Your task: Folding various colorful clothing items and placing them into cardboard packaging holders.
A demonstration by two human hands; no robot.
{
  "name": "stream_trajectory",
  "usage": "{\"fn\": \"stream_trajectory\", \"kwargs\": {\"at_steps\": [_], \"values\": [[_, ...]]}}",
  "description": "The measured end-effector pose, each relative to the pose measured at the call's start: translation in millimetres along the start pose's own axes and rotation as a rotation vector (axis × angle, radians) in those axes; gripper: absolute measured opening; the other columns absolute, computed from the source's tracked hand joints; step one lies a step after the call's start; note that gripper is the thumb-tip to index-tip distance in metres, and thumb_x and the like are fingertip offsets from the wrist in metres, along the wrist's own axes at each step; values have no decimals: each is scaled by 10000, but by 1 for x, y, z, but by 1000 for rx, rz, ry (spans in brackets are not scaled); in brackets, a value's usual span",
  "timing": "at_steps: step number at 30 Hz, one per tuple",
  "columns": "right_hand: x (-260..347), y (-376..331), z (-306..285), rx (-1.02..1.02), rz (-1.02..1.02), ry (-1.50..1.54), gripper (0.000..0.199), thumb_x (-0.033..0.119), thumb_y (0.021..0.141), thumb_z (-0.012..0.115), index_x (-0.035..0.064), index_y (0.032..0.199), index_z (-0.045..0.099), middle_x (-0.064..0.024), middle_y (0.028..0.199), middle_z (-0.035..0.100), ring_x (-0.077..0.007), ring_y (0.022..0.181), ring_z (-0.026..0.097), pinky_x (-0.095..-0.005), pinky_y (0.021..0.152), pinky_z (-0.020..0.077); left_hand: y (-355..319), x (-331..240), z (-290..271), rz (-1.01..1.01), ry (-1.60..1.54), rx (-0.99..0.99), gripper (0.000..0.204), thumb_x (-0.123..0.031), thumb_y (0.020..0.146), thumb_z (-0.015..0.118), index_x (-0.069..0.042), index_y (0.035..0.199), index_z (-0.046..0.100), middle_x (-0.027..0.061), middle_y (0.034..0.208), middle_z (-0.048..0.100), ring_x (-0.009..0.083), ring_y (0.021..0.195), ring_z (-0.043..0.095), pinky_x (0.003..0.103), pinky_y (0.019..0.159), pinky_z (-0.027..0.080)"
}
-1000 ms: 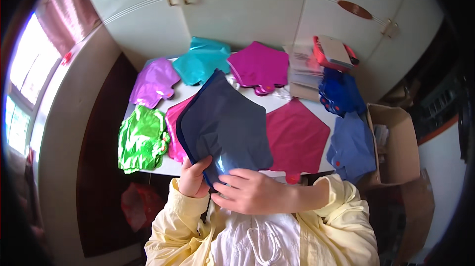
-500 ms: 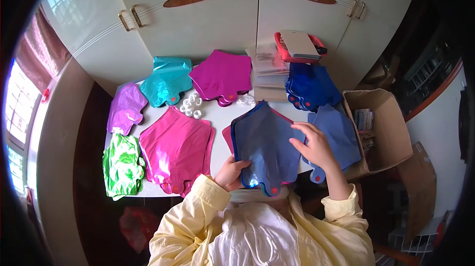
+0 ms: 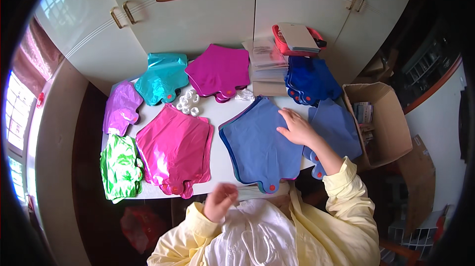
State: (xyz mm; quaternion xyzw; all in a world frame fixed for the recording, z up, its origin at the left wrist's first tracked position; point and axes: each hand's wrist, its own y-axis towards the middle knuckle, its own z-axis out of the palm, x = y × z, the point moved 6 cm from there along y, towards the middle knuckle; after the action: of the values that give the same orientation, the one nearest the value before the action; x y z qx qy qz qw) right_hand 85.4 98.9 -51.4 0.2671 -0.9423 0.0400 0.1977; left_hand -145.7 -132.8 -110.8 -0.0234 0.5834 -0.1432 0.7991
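Pale cabinets (image 3: 208, 14) with brass handles line the back of a room, while daylight enters through a window (image 3: 17, 112) at left beside a pink curtain (image 3: 34, 58). Below them stands a white table (image 3: 221, 167), its top spread with glossy, pointed sheets, and an open cardboard box (image 3: 391, 132) sits at its right end. A person in a yellow jacket (image 3: 346, 211) works at the near side. Centre right, directly before the wearer, lies a blue stack (image 3: 262, 142), edges of other colours showing beneath. To its left rests a pink stack (image 3: 170, 142); green (image 3: 118, 167), purple (image 3: 121, 105), teal (image 3: 161, 78) and magenta (image 3: 217, 70) piles curve around behind. Dark blue sheets (image 3: 312, 78) and a paler blue pile (image 3: 341, 127) lie to the right, near clear packets (image 3: 267, 63) and a red basket (image 3: 278, 41). The right hand (image 3: 298, 128), fingers spread, is over the blue stack's upper right edge. The left hand (image 3: 221, 201), blurred and curled, is at the table's front edge; whether it grips anything cannot be told. White rings (image 3: 187, 102) cluster behind the pink stack.
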Motion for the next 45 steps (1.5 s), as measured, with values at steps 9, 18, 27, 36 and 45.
{"fn": "stream_trajectory", "kwargs": {"at_steps": [9,18,27,36,45], "values": [[44,-29,4,84,-79,69,641,323,830,652,32,1331,380,-201,1337,460,-360,1240,438,-413,1034,365,14,53,66,-451,-615,84,441,-157,921,556,3,1308,418,165,1194,568,287,1110,563,435,988,428],[41,-18,-1,64,-15,137,571,305,852,629,37,1312,424,-190,1314,477,-345,1231,437,-404,1034,356,9,40,90,-619,-1026,156,372,-262,969,476,17,1215,459,172,1076,592,317,1054,582,452,940,468],[36,20,1,248,-10,244,556,304,871,598,13,1314,430,-206,1298,497,-345,1217,459,-390,1029,365,14,52,73,-614,-673,-48,188,-224,976,472,-40,985,510,86,802,540,196,690,519,365,694,505],[38,76,19,229,-48,671,417,372,937,547,31,1173,586,-154,1129,590,-202,1018,562,-305,885,437,17,59,56,-254,-140,-9,230,-187,978,465,-52,797,511,38,680,493,133,601,461,289,596,431],[19,95,34,413,189,262,321,321,903,565,18,889,671,-15,603,536,-170,660,579,-307,651,458,4,50,51,-485,-464,-157,234,-239,966,503,-17,1015,561,84,778,597,205,738,601,367,704,534]]}}
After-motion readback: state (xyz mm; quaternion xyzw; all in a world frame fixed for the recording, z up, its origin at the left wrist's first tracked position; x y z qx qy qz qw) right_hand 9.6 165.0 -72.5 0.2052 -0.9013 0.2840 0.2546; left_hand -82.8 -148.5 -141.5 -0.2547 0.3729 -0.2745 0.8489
